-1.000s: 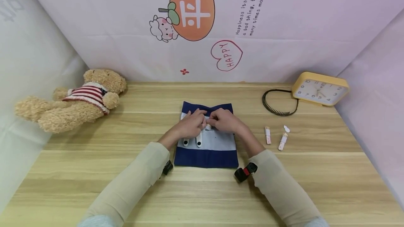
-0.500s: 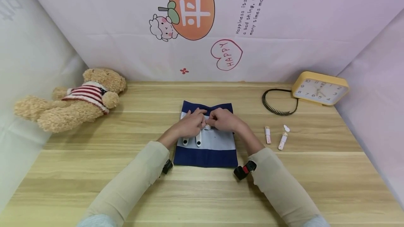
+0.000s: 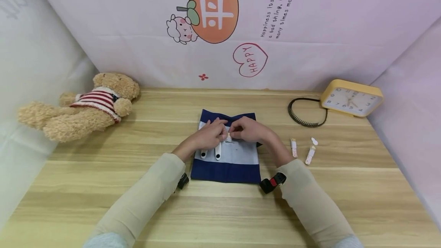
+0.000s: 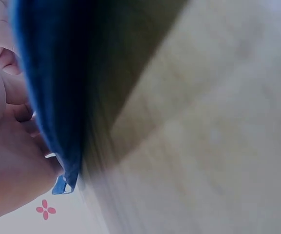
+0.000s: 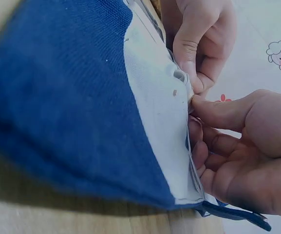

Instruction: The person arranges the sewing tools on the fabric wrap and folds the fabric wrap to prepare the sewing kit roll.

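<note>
A navy-and-white cloth roll [image 3: 241,152] lies on the table below both hands. My left hand [image 3: 211,135] is over its left half; in the right wrist view the left thumb [image 5: 189,68] and a finger pinch the edge of the cloth. Opposite, my right hand [image 3: 249,129] pinches a small pale piece with a beige end [image 3: 229,137] at a pocket opening, most of it hidden by fingers and cloth. Two white handles with black dots, one a white handle [image 3: 218,153] near the middle, stick out from under the left hand.
On the right lie two small white pieces with gold ends, one a white piece [image 3: 293,148], the other a white piece [image 3: 310,155] beside a white tag [image 3: 314,141]. Behind are a black toothed headband [image 3: 306,123] and a yellow clock [image 3: 351,98]. A teddy bear [image 3: 93,106] lies left.
My right hand has shifted slightly to the right, and a little more of the pale piece shows between the hands. The left hand stays on the cloth. The head view has turned slightly.
</note>
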Action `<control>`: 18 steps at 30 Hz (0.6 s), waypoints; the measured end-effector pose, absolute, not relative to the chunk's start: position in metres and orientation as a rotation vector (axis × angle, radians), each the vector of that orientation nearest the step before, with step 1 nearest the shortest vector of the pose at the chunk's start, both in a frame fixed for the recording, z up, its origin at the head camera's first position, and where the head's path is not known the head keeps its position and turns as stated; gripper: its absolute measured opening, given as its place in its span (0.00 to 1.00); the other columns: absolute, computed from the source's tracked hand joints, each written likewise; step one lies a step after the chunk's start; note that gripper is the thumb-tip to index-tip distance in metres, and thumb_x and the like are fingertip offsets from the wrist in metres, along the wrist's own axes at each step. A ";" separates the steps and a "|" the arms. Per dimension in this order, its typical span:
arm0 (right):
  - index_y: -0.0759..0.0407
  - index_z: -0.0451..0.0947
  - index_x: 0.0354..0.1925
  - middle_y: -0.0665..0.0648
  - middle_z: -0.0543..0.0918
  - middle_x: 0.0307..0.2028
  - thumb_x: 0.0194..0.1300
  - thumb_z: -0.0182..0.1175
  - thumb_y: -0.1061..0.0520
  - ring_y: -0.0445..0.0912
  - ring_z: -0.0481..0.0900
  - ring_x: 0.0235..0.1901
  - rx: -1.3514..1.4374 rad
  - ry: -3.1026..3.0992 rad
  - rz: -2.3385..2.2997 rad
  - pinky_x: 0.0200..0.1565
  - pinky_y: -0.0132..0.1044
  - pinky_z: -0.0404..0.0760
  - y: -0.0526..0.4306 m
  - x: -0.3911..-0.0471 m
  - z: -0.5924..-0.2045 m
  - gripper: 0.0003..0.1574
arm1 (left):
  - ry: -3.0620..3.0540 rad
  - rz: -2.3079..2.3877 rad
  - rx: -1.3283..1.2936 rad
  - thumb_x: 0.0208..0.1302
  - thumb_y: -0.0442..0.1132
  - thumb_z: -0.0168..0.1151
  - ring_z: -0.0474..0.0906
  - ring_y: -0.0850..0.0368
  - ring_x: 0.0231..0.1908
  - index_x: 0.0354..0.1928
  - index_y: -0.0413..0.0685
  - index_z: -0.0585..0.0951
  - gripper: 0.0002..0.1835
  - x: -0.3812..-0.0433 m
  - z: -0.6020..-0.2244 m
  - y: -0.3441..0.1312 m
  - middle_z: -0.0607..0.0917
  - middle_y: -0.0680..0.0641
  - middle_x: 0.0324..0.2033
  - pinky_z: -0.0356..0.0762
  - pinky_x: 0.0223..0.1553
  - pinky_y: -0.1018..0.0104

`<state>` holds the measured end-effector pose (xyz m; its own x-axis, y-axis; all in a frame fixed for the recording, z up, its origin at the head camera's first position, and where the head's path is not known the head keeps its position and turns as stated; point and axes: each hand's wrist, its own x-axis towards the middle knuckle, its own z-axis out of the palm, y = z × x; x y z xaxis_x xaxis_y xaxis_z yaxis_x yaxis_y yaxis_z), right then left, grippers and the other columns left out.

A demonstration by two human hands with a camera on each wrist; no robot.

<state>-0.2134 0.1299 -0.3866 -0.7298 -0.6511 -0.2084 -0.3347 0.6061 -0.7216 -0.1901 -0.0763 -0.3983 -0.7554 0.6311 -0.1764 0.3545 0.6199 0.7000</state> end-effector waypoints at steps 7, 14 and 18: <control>0.62 0.86 0.43 0.54 0.85 0.36 0.74 0.58 0.64 0.45 0.75 0.31 -0.806 2.389 -0.961 0.37 0.38 0.73 0.134 -0.211 -0.387 0.09 | 2.445 1.030 0.802 0.77 0.35 0.55 0.45 0.38 0.77 0.36 0.46 0.78 0.07 -0.194 -0.402 -0.080 0.65 0.36 0.73 0.36 0.74 0.42; 0.65 0.84 0.48 0.58 0.86 0.44 0.73 0.58 0.65 0.48 0.78 0.39 -0.738 2.425 -1.081 0.42 0.40 0.77 0.147 -0.209 -0.383 0.11 | 2.460 1.087 0.775 0.72 0.35 0.62 0.50 0.40 0.76 0.35 0.47 0.82 0.05 -0.195 -0.401 -0.083 0.69 0.37 0.71 0.46 0.74 0.44; 0.68 0.83 0.50 0.61 0.86 0.45 0.73 0.57 0.66 0.50 0.79 0.39 -0.710 2.451 -1.122 0.42 0.42 0.79 0.157 -0.207 -0.378 0.12 | 2.493 1.121 0.776 0.71 0.36 0.64 0.59 0.42 0.74 0.36 0.47 0.82 0.04 -0.196 -0.399 -0.085 0.72 0.38 0.68 0.54 0.72 0.46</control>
